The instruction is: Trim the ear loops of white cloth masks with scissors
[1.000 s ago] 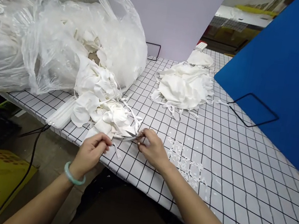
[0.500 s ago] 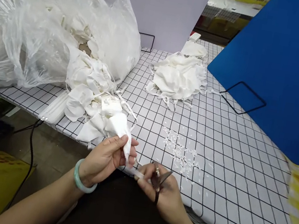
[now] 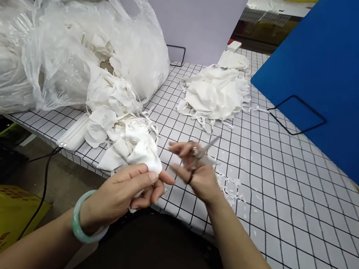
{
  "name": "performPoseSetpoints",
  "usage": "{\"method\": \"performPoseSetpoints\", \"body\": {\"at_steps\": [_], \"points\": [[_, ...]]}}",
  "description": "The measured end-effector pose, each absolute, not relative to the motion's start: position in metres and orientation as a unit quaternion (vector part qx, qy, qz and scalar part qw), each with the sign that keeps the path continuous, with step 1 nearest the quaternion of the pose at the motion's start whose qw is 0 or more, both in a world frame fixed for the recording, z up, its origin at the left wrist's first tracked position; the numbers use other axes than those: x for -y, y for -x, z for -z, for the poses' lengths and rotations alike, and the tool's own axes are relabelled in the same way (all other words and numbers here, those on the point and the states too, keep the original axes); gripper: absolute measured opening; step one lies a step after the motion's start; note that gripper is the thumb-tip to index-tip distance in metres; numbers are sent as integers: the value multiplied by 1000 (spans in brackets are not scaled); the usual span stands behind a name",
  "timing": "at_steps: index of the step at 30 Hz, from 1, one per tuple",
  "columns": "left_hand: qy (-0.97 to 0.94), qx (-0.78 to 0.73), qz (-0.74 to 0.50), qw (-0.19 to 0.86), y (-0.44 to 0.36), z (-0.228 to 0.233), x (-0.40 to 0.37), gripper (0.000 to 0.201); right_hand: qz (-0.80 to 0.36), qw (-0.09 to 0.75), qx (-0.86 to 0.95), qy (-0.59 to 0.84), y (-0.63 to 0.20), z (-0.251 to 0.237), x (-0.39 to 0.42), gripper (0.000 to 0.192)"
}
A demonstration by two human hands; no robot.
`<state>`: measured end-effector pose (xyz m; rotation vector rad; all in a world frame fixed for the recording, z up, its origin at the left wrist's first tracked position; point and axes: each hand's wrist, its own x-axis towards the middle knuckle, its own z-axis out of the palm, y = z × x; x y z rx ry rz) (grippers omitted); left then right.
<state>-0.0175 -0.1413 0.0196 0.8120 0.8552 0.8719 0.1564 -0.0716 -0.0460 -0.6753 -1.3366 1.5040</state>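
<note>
My left hand, with a green bangle on the wrist, grips a white fabric mask at the near edge of the grid-patterned table. My right hand is raised just right of it and holds small metal scissors, blades pointing up and to the right. A loose heap of white masks lies directly beyond my left hand. Small white trimmings are scattered on the table right of my right hand.
A big clear plastic bag stuffed with white masks fills the left side. A second pile of masks lies at the centre back. A blue board leans on the right, a white board stands behind. A black cable hangs off the table.
My right hand has lifted up and away over the table with the scissors. My left hand keeps the mask, now bunched in the fingers, and the strap between the hands is gone.
</note>
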Motion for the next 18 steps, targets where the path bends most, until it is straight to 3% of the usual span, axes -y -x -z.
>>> {"method": "performPoseSetpoints", "body": {"at_steps": [2,7,10,13,16,18], "points": [[-370,-351,-376,774,9,-23,139,32,-642,455,561,258,-152,44,75,26],[-376,-349,-381,769,-5,-25,131,26,-570,594,477,308,-169,30,67,30],[-414,-372,-396,730,-5,-21,130,25,-525,591,492,363,-187,27,67,29],[-515,-393,-407,644,-7,-19,128,27,-561,561,450,410,-177,41,82,31],[-622,-426,-457,472,-10,-18,124,24,-623,545,372,421,-145,61,104,38],[-628,-419,-471,457,-12,-14,119,27,-659,533,343,405,-127,69,115,40]]}}
